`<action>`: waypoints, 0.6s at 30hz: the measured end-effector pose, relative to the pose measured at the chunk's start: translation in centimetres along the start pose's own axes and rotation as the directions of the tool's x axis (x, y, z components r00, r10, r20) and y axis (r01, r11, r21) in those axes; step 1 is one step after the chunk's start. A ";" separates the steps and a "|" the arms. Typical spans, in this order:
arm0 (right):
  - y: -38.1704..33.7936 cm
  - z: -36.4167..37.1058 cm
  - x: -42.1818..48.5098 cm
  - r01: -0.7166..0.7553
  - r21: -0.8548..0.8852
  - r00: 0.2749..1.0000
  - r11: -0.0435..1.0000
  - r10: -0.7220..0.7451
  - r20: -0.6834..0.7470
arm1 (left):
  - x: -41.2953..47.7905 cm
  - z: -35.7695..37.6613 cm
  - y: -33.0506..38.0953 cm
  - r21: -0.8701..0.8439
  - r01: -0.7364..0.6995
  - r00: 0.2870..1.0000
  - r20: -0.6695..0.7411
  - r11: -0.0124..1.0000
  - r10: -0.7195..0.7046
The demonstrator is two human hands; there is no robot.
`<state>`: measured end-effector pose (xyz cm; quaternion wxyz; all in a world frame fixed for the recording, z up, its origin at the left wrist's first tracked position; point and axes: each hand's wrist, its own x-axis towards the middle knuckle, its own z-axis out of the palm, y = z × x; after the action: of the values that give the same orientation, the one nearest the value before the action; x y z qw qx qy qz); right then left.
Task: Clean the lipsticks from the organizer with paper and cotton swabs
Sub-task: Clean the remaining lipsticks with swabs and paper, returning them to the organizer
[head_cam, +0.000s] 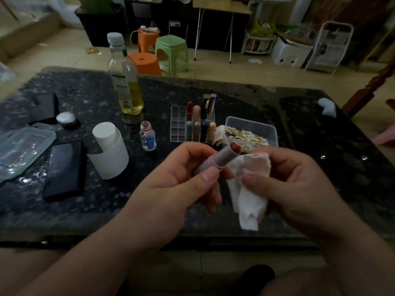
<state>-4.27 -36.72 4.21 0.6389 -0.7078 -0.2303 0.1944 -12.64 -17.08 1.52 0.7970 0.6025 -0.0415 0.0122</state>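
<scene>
Asker: Progress on the lipsticks, how far along would you say?

Watcher: Partway, by my reading. One lipstick (214,160) is out of the organizer (178,124) and held up at the centre of the frame, its cap off and its brownish-red stick wound out, pointing to the upper right.

Asker: Who has hold of what?

Watcher: The left hand (181,174) has its fingers curled round the mauve tube, with the thumb laid along it. The right hand (299,180) pinches a crumpled paper tissue (250,189) between thumb and fingers, just beside the tube. I cannot tell whether paper and tube touch.

Asker: Any sign of wiping done?

Watcher: The tissue carries pink smears, so I judge some colour has come off onto it. This one looks to be mid-clean, not finished.

Asker: And the others?

Watcher: About eight stand in the clear organizer just above the hands, filling its right-hand compartments in two rows. The left compartments show bare. Whether those standing are cleaned, I cannot tell.

Asker: Cotton swabs?

Watcher: They lie heaped in a clear plastic box (252,122), right of the organizer. Neither hand holds one, so the swab work on this lipstick seems left to do. A paper roll (109,150) stands at centre left for fresh sheets.
</scene>
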 end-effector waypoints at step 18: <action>0.6 3.4 0.4 0.064 0.354 0.994 0.933 -0.027 -0.108 | 0.3 0.8 0.1 0.179 0.136 0.989 -0.077 0.974 -0.124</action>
<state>-5.86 -33.79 3.28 0.7719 -0.5837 -0.1745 0.1818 -12.40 -17.80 1.88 0.7378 0.6743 0.0257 -0.0165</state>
